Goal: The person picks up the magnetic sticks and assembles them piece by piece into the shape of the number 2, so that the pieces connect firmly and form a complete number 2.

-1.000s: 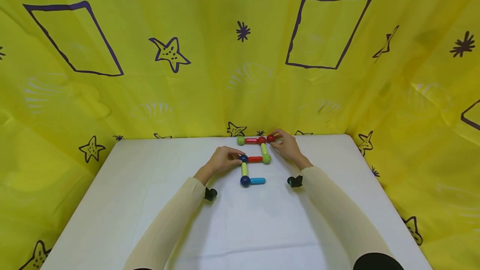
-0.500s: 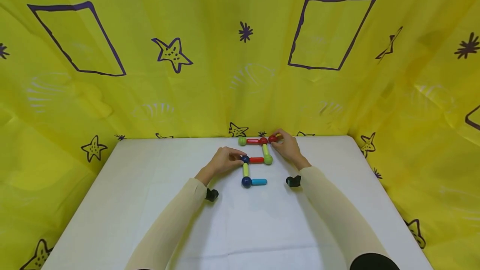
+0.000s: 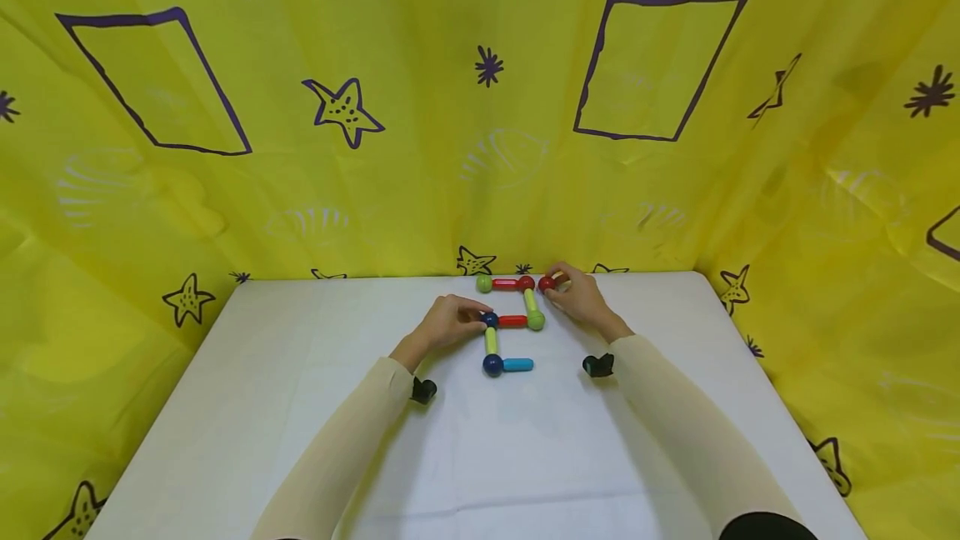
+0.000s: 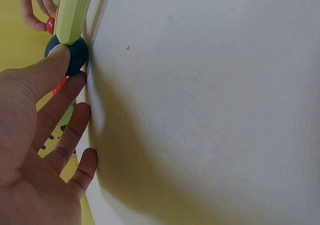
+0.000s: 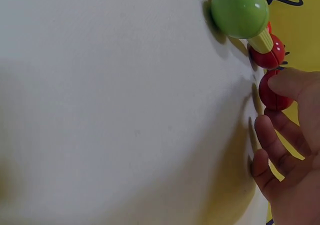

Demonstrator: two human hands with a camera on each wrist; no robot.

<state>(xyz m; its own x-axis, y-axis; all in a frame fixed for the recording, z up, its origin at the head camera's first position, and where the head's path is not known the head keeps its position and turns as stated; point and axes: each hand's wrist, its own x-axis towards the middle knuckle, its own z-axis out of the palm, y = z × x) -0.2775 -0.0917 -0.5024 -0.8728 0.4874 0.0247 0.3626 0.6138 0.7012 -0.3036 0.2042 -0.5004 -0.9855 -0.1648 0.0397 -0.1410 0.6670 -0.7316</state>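
Observation:
A zigzag of coloured sticks and balls lies on the white table. My left hand (image 3: 448,321) pinches the dark blue ball (image 4: 76,55) at its middle left corner between thumb and fingers. From that ball a red stick (image 3: 513,321) runs to a green ball (image 3: 536,321), and a yellow-green stick (image 3: 491,341) leads to a second dark blue ball (image 3: 492,365) with a blue stick (image 3: 518,365). My right hand (image 3: 581,297) pinches a loose red ball (image 5: 274,91), just apart from the red ball (image 3: 527,282) on the structure's far row.
The far row ends at the left in another green ball (image 3: 484,282), joined by a red stick (image 3: 506,284). Behind the table's back edge hangs a yellow curtain (image 3: 420,190) with drawn stars. White tabletop (image 3: 465,457) stretches in front of the structure.
My right hand has shifted slightly right with the red ball, widening the small gap to the structure's red ball. My left hand keeps its pinch on the dark blue ball.

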